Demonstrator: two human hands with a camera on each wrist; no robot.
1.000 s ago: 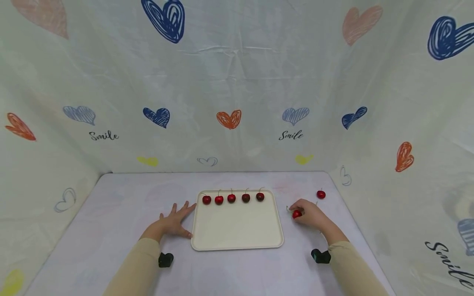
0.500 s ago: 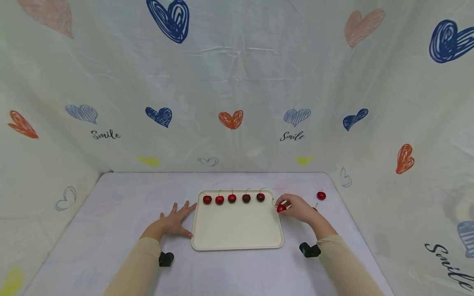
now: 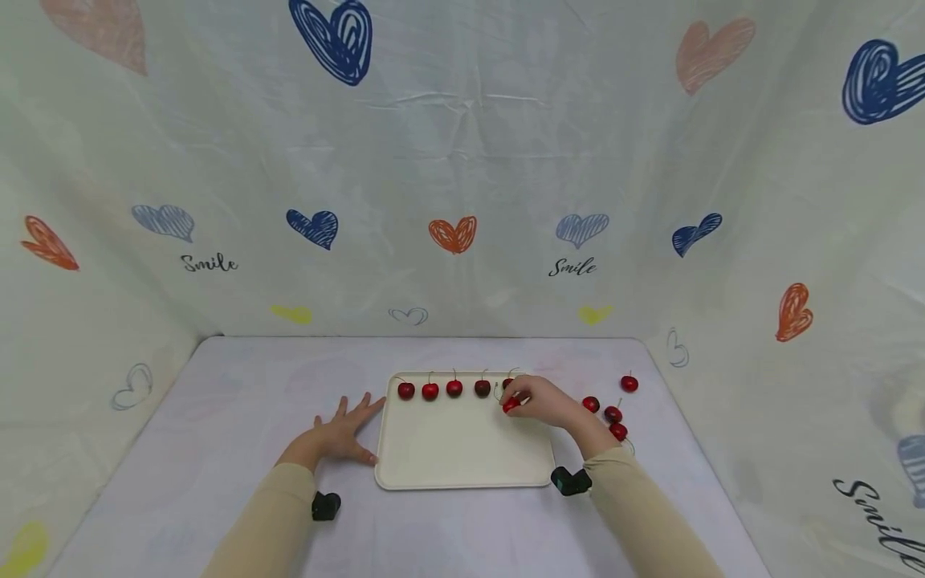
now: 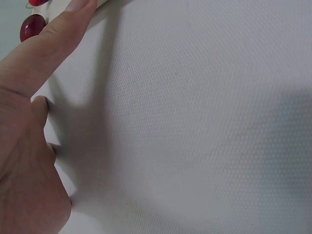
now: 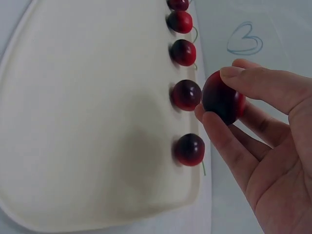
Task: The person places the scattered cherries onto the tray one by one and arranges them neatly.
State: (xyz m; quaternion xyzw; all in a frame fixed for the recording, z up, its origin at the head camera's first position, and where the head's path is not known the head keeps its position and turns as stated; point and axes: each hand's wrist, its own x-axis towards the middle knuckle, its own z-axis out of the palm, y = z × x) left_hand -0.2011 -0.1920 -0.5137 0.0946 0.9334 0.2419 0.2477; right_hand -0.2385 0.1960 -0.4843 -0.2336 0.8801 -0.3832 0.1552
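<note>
A cream tray (image 3: 462, 449) lies on the table, with a row of several red cherries (image 3: 454, 388) along its far edge, stems pointing away. My right hand (image 3: 545, 401) is over the tray's right part and pinches a cherry (image 5: 223, 98) between thumb and fingers. In the head view that hand partly hides the rightmost cherry of the row, which the right wrist view shows whole (image 5: 189, 149). My left hand (image 3: 340, 433) is spread flat at the tray's left edge; its thumb and a fingertip touch the rim. It holds nothing.
Several loose cherries (image 3: 613, 414) lie on the table right of the tray, partly beside my right forearm. One more cherry (image 3: 629, 384) sits farther back. A white curtain with printed hearts (image 3: 453, 235) hangs behind and at both sides.
My right hand has carried its cherry leftward from the table on the right to above the tray. Loose cherries behind it have come into view. The left hand stays put.
</note>
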